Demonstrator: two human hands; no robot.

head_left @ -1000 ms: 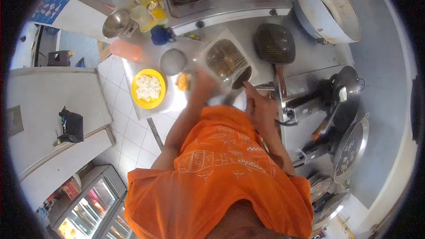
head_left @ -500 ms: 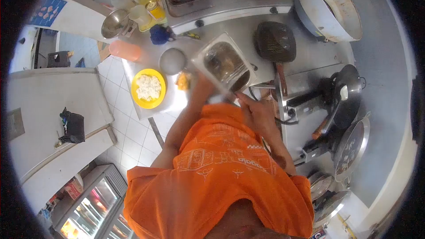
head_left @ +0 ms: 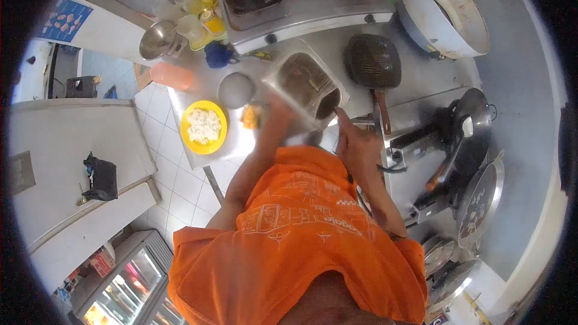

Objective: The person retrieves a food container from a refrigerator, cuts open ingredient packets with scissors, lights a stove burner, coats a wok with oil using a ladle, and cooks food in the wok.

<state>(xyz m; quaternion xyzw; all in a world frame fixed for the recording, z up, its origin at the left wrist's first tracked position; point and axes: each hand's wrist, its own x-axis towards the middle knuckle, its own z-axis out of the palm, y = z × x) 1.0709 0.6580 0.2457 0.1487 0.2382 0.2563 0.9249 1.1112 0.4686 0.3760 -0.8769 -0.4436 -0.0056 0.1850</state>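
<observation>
Steel formed the tub [head_left: 273, 77], whose inside showed a murky brown; it was by the near edge of the bench [head_left: 253, 60], though whether it sat flat there or was partly borne up by the hands could not be told. That seemed the chief risk: if its weight hung mostly on the left hand [head_left: 280, 110], a slack or slippery hold might have let the tub tip towards the orange shirt [head_left: 289, 204] and spill. A hard push from the right hand [head_left: 358, 138] at the tub's near right corner could have twisted it round. Right of the tub lay the pan [head_left: 371, 60], its handle [head_left: 382, 111] pointing towards the person, so an outward swing of the right wrist might have knocked it. Just left of the tub, the food [head_left: 251, 117] was near enough to the left hand to be brushed, while the plate [head_left: 208, 149] of rice [head_left: 203, 125], farther left, was at risk only from a wider sweep. Both elbows were bent and spread outward, forearms converging on the tub. The left hand was blurred against its left side, fingers hidden, so its grasp could not be judged. The right hand stretched its index finger to the tub's corner, the other fingers curled beneath; whether they gripped anything was unclear.
</observation>
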